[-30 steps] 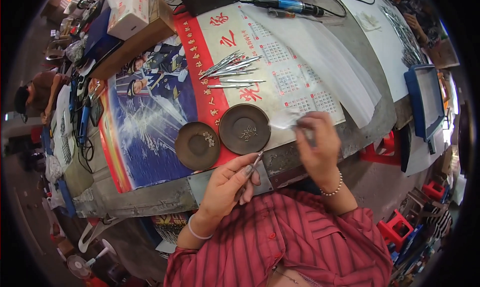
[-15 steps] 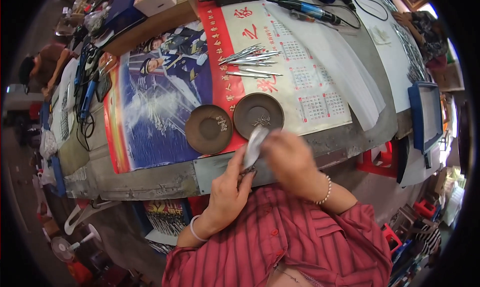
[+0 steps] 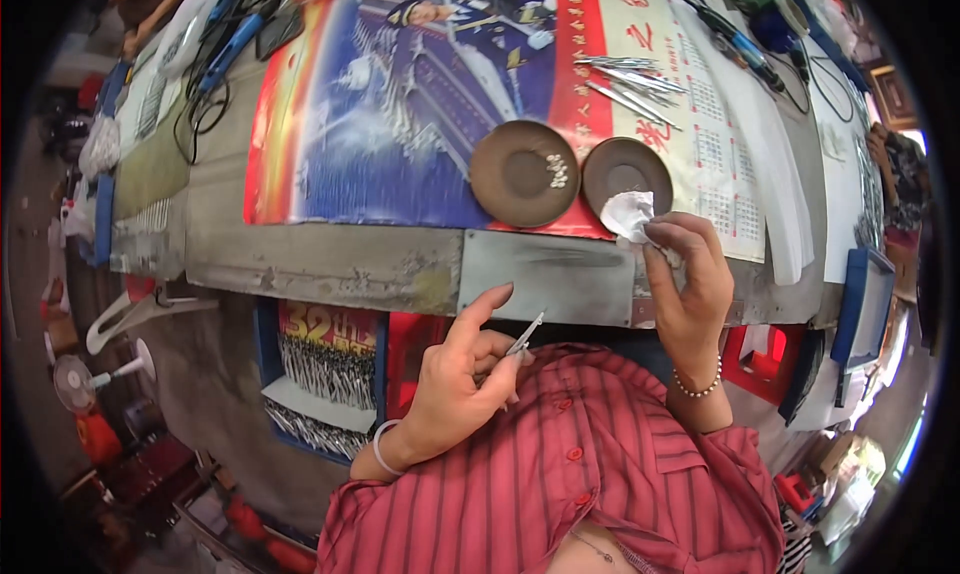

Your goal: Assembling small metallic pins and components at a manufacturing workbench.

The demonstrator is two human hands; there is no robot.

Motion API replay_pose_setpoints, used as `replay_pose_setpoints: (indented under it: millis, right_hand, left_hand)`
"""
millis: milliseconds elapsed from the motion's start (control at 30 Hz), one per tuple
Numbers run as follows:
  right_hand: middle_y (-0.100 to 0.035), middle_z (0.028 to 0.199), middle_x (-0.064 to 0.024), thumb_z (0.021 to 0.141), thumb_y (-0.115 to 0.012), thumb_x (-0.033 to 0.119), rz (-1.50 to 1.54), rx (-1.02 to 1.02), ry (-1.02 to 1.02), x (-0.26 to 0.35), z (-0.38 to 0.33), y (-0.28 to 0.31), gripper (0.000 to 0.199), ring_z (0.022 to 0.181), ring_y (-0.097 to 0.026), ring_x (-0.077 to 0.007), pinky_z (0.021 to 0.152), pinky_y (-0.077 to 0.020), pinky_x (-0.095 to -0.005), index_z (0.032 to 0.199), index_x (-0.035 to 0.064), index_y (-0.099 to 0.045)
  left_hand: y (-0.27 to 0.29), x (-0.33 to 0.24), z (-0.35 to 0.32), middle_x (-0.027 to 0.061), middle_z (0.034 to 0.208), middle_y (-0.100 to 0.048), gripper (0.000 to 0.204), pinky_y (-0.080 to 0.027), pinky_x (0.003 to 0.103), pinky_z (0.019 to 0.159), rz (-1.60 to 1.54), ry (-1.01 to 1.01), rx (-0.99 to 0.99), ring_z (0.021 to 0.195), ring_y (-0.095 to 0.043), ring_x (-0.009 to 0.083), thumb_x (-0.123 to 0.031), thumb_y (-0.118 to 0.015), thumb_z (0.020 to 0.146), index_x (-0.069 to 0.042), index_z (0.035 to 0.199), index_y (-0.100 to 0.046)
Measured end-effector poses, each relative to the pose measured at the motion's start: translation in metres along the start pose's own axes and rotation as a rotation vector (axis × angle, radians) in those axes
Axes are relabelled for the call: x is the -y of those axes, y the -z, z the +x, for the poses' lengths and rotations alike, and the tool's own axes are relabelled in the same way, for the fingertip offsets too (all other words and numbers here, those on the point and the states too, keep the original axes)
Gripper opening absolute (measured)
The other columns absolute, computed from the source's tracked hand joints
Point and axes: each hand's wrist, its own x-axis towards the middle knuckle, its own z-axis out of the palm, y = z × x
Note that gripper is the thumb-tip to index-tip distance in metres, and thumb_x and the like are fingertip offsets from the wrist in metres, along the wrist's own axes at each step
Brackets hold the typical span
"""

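Your right hand (image 3: 688, 274) pinches a crumpled white tissue (image 3: 627, 214) at the near rim of the right dish (image 3: 626, 169), while your left hand (image 3: 462, 374) grips slim metal tweezers (image 3: 524, 336) in front of the counter (image 3: 400, 264) edge, below both dishes. Keep the tissue bunched tight and wipe the tweezer tips with light, steady strokes, clear of the dishes. Two brown round dishes sit side by side; the left dish (image 3: 522, 172) holds a small cluster of tiny pale pieces. A loose pile of metal tools (image 3: 630, 82) lies beyond the right dish.
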Motion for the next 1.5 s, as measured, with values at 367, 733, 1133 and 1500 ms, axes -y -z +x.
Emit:
replay_pose_setpoints:
  millis: [367,733,1133,1500]
  right_hand:
    - [-0.06,0.096,-0.0154,0.075,-0.062,-0.001,-0.114,0.304,0.252,0.044,-0.021,-0.057,0.022,0.083,-0.062,-0.0304,0.07,-0.0523,-0.0376,0.097,-0.0003,-0.062]
    - [-0.057,0.081,-0.0089,0.065,-0.062,-0.008,0.04,0.363,0.324,0.07,-0.027,-0.081,0.03,0.076,-0.059,-0.027,0.063,-0.0496,-0.037,0.093,0.0037,-0.062]
    - [-0.051,0.082,-0.0119,0.074,-0.06,-0.002,0.142,0.603,0.409,0.094,-0.052,-0.155,0.018,0.065,-0.056,-0.0303,0.054,-0.0472,-0.0381,0.092,0.0031,-0.057]
    - [-0.054,0.109,-0.0232,0.073,-0.059,0.001,-0.302,1.004,0.594,0.108,-0.105,-0.279,0.031,0.084,-0.065,-0.0303,0.072,-0.0539,-0.035,0.102,-0.0075,-0.054]
  left_hand:
    - [0.028,0.026,-0.023,0.0095,0.084,-0.066,0.058,-0.05,0.023,0.054,-0.044,-0.028,-0.041,0.057,-0.06,0.01,0.004,-0.047,0.089,-0.004,0.143,-0.026]
    - [0.053,0.069,-0.049,0.0157,0.1,-0.065,0.062,-0.052,0.028,0.061,0.064,-0.104,-0.209,0.068,-0.065,0.0166,0.004,-0.051,0.089,-0.003,0.144,-0.023]
    - [0.086,0.085,-0.102,0.0119,0.078,-0.067,0.065,-0.052,0.029,0.063,0.156,-0.183,-0.523,0.068,-0.066,0.0174,0.007,-0.056,0.084,-0.002,0.143,-0.029]
    - [0.108,0.101,-0.138,0.0099,0.09,-0.068,0.063,-0.048,0.019,0.054,-0.201,-0.116,-0.698,0.06,-0.059,0.0059,0.004,-0.055,0.089,-0.004,0.144,-0.025]
